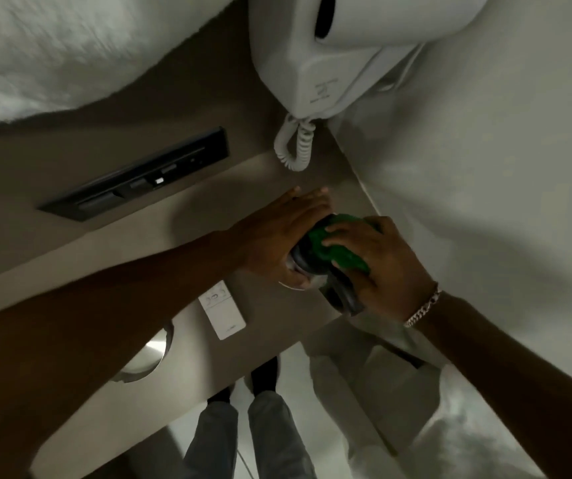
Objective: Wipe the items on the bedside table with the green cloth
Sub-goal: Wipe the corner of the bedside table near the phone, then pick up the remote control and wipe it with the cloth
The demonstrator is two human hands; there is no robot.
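Head view, left hand [279, 236] steadying dark kettle [315, 267], right hand [377, 264] pressing green cloth [339, 248]

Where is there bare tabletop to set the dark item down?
Bare bedside table lies between the black wall panel, the phone cord and the left hand. Crowded: near edge, with the white remote and metal disc.

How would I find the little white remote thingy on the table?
Start at the beige bedside table under the white wall phone. Near its front edge, just below the left forearm, lies a small flat white rectangular remote. The round shiny metal disc beside it is silver, not white.
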